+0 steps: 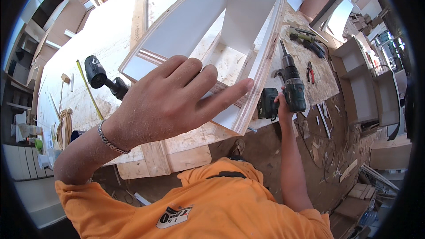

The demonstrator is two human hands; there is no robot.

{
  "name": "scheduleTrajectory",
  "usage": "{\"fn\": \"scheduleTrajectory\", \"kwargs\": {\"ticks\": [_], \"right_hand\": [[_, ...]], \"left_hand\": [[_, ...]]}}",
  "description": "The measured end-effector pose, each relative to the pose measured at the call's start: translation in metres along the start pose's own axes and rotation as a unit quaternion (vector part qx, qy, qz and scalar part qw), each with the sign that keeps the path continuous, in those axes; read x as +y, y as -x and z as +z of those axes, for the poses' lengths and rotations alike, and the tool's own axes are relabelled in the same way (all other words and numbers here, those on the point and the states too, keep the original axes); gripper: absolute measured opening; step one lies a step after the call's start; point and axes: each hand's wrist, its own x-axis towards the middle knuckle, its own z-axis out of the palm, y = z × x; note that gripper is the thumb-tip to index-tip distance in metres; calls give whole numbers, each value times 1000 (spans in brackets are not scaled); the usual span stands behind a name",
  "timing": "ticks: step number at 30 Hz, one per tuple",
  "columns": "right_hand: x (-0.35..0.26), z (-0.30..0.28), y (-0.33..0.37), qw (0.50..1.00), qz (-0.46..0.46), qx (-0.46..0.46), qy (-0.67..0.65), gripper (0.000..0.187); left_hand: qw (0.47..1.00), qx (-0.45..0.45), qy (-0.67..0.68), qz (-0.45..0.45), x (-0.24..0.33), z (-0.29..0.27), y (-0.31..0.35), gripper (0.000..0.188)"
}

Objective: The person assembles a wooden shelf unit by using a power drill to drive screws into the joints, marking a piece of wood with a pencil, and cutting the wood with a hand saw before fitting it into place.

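Observation:
My left hand (170,93) is in front of a white open wooden box (186,26) that stands on the worktable. Its index finger stretches toward the box's raw front edge, while the other fingers curl inward. Whatever lies under those curled fingers is hidden. My right hand (283,105) grips the handle of a dark green cordless drill (293,86), whose long bit points away from me. That drill is beside the box's right side, at the table edge. Left of the box lies a second, black cordless tool (101,76).
A yellow measuring tape (88,89) runs along the white worktable (104,31) at left. Red-handled pliers (311,72) and a green tool (305,37) lie at right. Cabinet carcasses (361,82) stand beyond, and offcuts litter the floor. A coiled cord (64,126) sits at far left.

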Motion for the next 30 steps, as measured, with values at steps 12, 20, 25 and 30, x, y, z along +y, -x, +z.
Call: {"fn": "scheduleTrajectory", "kwargs": {"ticks": [12,20,25,30], "right_hand": [[15,-5,-3,1000,-1,-27,-11,18],[8,-2,-2,1000,8,-10,-23,16],[15,-5,-4,1000,-2,-22,-9,15],[14,-4,-2,1000,-6,-15,-2,13]], "left_hand": [[998,51,22,-13,1,10,2,52],[998,34,46,-16,2,10,0,51],[998,3,56,-15,7,-1,-8,54],[995,13,93,-35,9,7,-9,59]]}}
